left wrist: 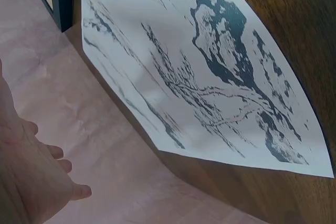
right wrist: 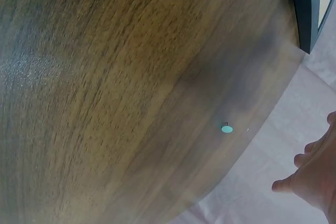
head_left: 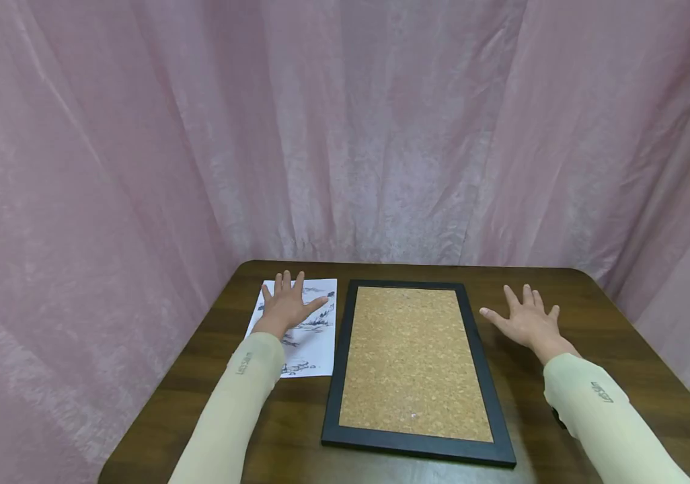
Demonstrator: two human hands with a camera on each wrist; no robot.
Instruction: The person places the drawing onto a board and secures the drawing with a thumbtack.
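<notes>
With fingers spread, my left hand (head_left: 284, 308) hovers over a white sheet of paper (head_left: 315, 353) printed with an ink landscape, covering part of it. The left wrist view shows the paper's dark rock and branch strokes close up. A cork board (head_left: 411, 363) in a black frame lies flat to the right of the paper. Beyond its right side, my right hand (head_left: 529, 324) is held above the table, fingers spread and holding nothing. A pale green thumbtack (right wrist: 226, 128) sits on the wood in the right wrist view; the head view does not show it.
The dark wooden table (head_left: 169, 403) has rounded far corners. Pink curtains (head_left: 381, 134) hang behind it and along both sides. Both forearms wear pale sleeves (head_left: 587, 396). A corner of the black frame (right wrist: 304, 19) shows in the right wrist view.
</notes>
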